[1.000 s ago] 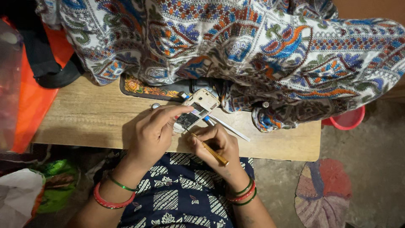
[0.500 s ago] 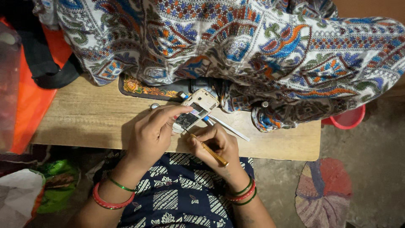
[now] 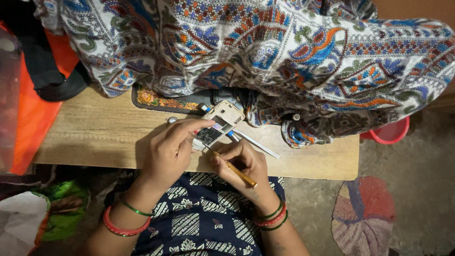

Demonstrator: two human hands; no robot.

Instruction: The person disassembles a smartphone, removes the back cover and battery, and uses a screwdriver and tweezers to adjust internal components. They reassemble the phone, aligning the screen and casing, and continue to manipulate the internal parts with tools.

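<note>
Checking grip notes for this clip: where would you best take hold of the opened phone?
By the long edges of the opened phone, from the left, as the left hand does. Its open face is up, and the right hand works there with a yellow-handled tool.

No labels, signs or lit screens visible. One package only — a crumpled white-and-green plastic bag (image 3: 33,215), lower left, on the floor.

Left hand (image 3: 173,149) curled with fingertips pinched; right hand (image 3: 244,163) fisted, bangled wrists.
</note>
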